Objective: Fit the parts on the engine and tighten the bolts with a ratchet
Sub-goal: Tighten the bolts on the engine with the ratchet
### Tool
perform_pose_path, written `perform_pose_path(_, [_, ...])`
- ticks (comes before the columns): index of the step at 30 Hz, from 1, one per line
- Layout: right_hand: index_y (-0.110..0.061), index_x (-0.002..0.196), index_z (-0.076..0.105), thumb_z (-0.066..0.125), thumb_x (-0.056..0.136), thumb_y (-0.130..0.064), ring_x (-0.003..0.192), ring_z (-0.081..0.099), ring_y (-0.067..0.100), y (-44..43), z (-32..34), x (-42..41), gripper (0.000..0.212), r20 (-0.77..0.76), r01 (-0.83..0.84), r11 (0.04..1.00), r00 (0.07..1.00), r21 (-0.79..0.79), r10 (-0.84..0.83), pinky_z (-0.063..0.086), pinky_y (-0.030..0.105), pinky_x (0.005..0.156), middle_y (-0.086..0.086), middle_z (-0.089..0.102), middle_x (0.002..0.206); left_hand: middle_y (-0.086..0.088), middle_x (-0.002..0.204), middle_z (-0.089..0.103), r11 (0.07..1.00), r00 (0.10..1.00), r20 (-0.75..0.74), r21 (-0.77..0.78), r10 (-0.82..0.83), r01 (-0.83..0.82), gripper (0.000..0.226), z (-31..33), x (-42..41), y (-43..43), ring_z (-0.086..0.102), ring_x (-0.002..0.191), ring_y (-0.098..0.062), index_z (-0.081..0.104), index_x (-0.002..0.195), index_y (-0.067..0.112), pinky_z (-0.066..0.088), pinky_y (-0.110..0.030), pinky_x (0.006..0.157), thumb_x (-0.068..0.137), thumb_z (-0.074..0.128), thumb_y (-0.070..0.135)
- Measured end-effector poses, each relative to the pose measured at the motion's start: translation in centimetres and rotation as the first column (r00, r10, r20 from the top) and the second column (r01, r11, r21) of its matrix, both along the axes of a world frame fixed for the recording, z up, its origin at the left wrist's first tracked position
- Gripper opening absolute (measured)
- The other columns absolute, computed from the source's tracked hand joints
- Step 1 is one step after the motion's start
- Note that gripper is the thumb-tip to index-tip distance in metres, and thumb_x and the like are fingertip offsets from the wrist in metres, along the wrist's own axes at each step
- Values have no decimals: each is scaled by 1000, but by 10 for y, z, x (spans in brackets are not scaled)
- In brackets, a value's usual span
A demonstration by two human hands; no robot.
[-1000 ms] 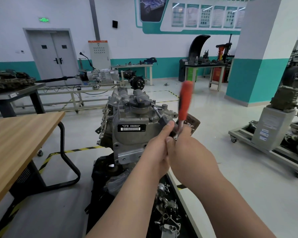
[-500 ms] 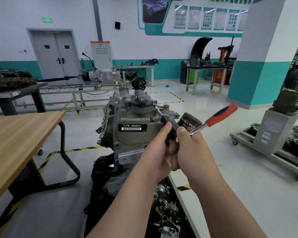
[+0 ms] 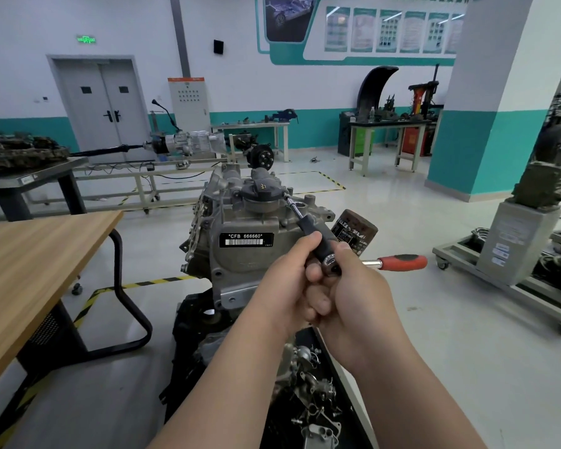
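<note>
Walls: white over a teal band (image 3: 30, 128); display boards (image 3: 386, 30) are hung at 1 o'clock.
Door: a grey double door (image 3: 102, 105) is set at 11 o'clock.
Pillar: a white-and-teal pillar (image 3: 473, 124) is seen at 2 o'clock.
Floor: a pale glossy floor (image 3: 402, 222) is marked with yellow-black tape (image 3: 156, 281).
Furniture: a wooden table (image 3: 30, 260) is placed at 9 o'clock, a workbench (image 3: 389, 124) at 1 o'clock.

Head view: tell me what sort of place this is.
Probably a vehicle-mechanics training workshop. A bare engine is being worked on with a ratchet, a gearbox with its shaft sits on a display frame, and instructional posters line the wall.
</note>
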State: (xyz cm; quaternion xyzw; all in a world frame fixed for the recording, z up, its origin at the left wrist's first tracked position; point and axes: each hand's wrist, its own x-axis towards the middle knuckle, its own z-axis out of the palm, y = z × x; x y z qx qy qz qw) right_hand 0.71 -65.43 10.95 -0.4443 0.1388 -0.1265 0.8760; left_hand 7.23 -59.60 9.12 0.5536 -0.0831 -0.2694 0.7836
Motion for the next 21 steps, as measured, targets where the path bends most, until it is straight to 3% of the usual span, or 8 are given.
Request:
perform_pose_path(2, [-17,52,61,40,103,-36,31,33,16,-3,-4,1,59,-26,19,988,999,-155,-23,34,33,48,7,44,48,0,28,33,999,1000,15,37,-2,2,71,2,-1,-2,33,18,-13,37,31,17,20,-9,30,91,50,52])
perform_pose_path(5, [-11,75,59,39,101,-39,41,43,17,-8,-3,-1,44,-74,42,896,994,-442,-83,40,38,60,3,52,51,1,31,29,999,1000,6,29,24,-24,70,3,-1,-7,33,23,-16,34,31,19,23,-13,34,91,51,50])
perform_pose_path(10, [-16,104,45,39,101,-36,50,55,7,-17,4,-2,22,-63,37,600,987,-799,-145,37,27,51,-6,60,59,1,48,43,994,998,23,-95,63,-61,43,5,0,-10,38,46,-10,71,62,15,35,-19,48,94,52,35])
perform_pose_path(13, [-14,134,29,35,102,-35,67,55,14,-15,6,-4,38,-25,26,255,981,-967,-192,37,24,52,-8,51,75,-4,75,52,994,996,1,-73,87,-87,21,6,-1,-8,45,71,-16,67,85,14,35,-26,64,91,58,32])
perform_pose_path(15, [-14,146,10,31,103,-37,75,61,22,-12,5,-5,53,-15,-38,-82,964,-996,-267,34,31,51,-5,48,76,-1,65,50,996,997,6,-51,75,-75,26,5,-1,-6,47,60,-13,70,72,17,36,-26,60,91,60,32])
perform_pose_path(17, [-17,149,-2,27,103,-39,81,63,25,-12,2,-4,59,24,-61,-267,953,-962,-302,30,33,50,-2,47,82,4,52,49,998,999,3,-35,47,-47,37,5,-1,-4,47,49,-10,70,56,19,35,-24,55,89,62,34])
perform_pose_path(19, [-19,148,2,28,103,-40,75,56,24,-13,1,-2,56,38,-33,-242,959,-970,-280,32,34,52,-3,49,83,4,55,51,998,999,-8,-44,44,-45,36,5,-3,-3,49,55,-11,70,58,19,37,-25,58,89,63,37])
perform_pose_path(21, [-22,139,22,33,102,-39,70,53,19,-16,1,0,42,12,26,64,978,-998,-207,37,35,57,-6,55,80,-1,69,49,993,997,-13,-87,77,-78,29,4,-5,-3,46,68,-14,68,74,19,38,-27,65,92,59,40])
